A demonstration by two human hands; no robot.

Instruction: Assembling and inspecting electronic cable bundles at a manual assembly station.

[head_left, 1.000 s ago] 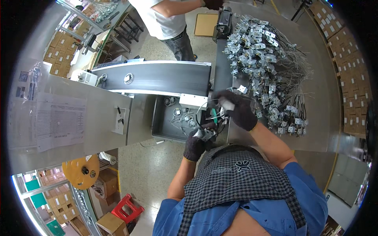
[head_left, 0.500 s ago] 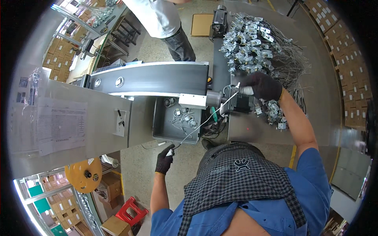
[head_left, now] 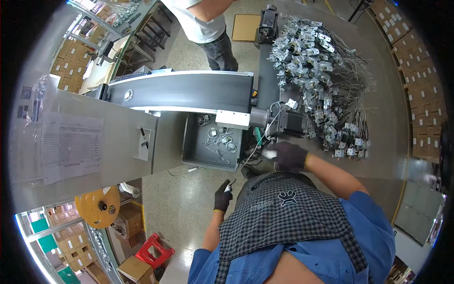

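Note:
My left hand [head_left: 222, 195], in a dark glove with white fingertips, is held low, left of my apron. Its fingers are pinched, and a thin dark wire end [head_left: 233, 181] sticks out from them. My right hand [head_left: 289, 157], gloved alike, is smeared by motion just above the apron, so what its fingers hold does not show. Left of it a white cable [head_left: 256, 150] runs down from a small white connector [head_left: 292, 103] lying by the dark motor [head_left: 292, 123]. Whether that cable joins the wire end at my left hand is unclear.
A conveyor belt [head_left: 184, 92] carries a round white part [head_left: 128, 95]. Below it stands a grey bin [head_left: 187, 154] with several coiled cables. Many small metal parts with wires [head_left: 312, 61] are heaped on the metal table [head_left: 392, 94]. A person [head_left: 198, 23] stands beyond the belt.
My right hand has come down from the motor toward the apron, leaving the connector there. My left hand has moved right. The stretched cable has gone slack. One round part has left view.

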